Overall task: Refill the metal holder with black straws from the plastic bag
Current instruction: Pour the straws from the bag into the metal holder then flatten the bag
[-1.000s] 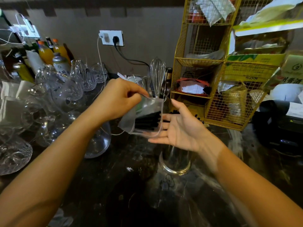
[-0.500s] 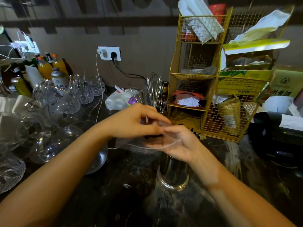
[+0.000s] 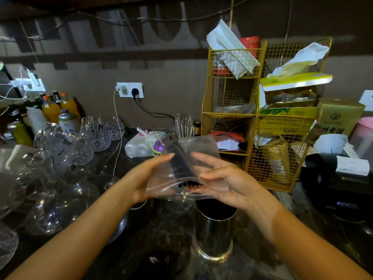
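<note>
Head view: the bag, clear plastic, is held up just above the holder, tilted with its zip edge toward the camera and low. Inside it the straws lie in a black bundle, their ends showing at the zip edge, right over the holder's rim. The left hand grips the bag's left side, fingers behind the plastic and thumb toward the front; the right hand grips the right side, fingers closed lightly on the plastic near the straw ends. Both hands are shut on the bag. The holder is a shiny metal cylinder standing upright on the dark counter, its mouth open and dark inside; whether any straws are in it cannot be told. Behind the holder, beyond the bag, stands a whisk, and left of that a white knotted bag. Right of the holder rises a yellow wire rack stuffed with paper and packets. Far left of the holder are clear glasses, with bottles behind them.
</note>
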Tool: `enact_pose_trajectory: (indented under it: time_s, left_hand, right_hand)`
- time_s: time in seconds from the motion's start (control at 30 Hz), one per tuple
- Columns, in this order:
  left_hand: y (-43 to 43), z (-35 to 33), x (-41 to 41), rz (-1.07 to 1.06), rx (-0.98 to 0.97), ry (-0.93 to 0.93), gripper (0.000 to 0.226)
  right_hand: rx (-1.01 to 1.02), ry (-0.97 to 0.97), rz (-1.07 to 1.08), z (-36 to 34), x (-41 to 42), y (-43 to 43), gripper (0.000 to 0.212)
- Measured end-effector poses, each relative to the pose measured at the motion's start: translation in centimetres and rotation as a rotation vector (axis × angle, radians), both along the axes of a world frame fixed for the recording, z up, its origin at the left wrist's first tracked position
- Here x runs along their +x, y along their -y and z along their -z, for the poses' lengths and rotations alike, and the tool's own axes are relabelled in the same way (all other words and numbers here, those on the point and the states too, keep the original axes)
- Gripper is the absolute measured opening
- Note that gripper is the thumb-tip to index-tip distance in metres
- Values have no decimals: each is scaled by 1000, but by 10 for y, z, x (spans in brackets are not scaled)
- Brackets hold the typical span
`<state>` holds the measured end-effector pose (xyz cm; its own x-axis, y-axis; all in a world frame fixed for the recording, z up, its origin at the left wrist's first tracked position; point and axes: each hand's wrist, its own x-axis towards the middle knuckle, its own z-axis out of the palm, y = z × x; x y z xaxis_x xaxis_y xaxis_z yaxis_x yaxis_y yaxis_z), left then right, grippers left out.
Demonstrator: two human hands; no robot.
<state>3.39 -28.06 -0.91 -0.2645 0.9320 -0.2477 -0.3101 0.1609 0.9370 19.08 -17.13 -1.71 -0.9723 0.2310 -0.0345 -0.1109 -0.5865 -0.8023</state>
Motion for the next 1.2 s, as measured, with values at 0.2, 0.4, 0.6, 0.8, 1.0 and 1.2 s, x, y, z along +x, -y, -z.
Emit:
enact_pose_trajectory:
  time_s: [0.2,0.4,0.6,0.8,1.0,1.2]
  left_hand:
    - [-32,1,0,56,36,2,30]
    - [-60,-6,11,89,90,-121,29]
    - [-74,-18,23,57,210,-424,30]
    - [-76,-18,24,78,295,-458,45]
    - [-74,1,27,105,297,-517,49]
    - [-73,8,26,122,274,-569,50]
  right_hand:
    - [154,128,120,-12,6,-10,42]
    - [252,270,302,-18,8,-30,24]
    - [552,361,507,-22,14,-39,37]
    - [612,287,573,-15,16,-42,43]
    - [630,287,572,9,21,-40,43]
    - [604,297,577,18,24,-40,39]
